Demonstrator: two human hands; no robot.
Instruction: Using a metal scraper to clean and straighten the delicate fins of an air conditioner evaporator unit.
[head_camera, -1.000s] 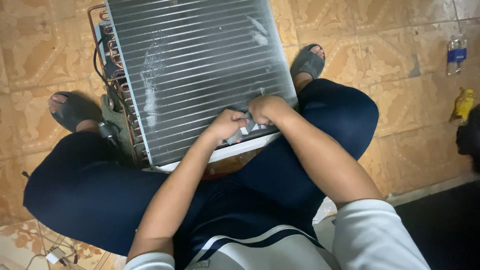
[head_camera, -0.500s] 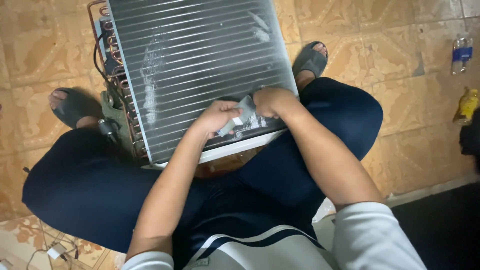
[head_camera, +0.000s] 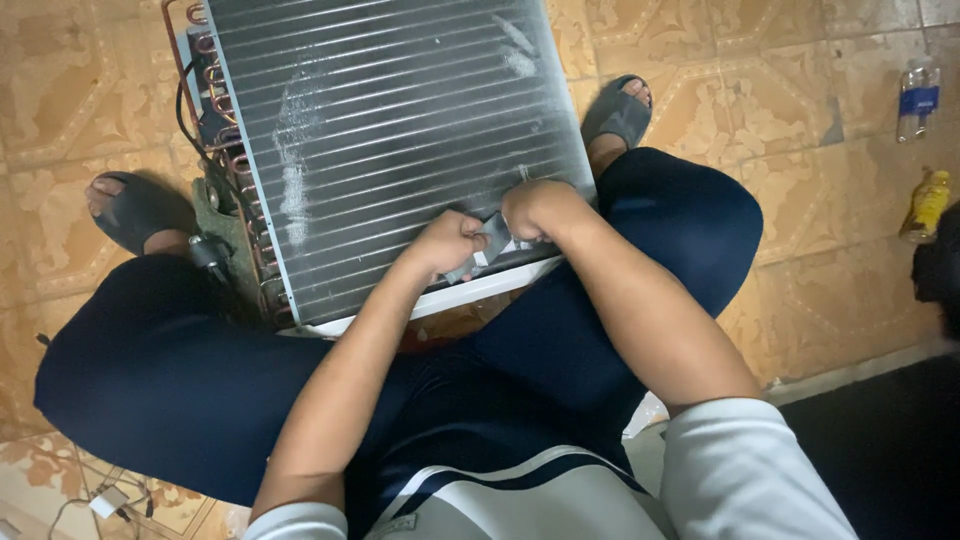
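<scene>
Both hands have shifted slightly leftward along the lower edge of the grey finned metal coil panel (head_camera: 400, 130), mid-frame. Left hand (head_camera: 447, 243) and right hand (head_camera: 537, 208) are clenched on a small grey metal strip (head_camera: 493, 240). Clear plastic bottle (head_camera: 917, 97) and yellow bottle (head_camera: 926, 205) stand far right.

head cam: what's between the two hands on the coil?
A small grey tool-like piece bridges the gap between left hand and right hand, both touching it, over the finned coil. Head view only; its exact kind is unclear.
</scene>
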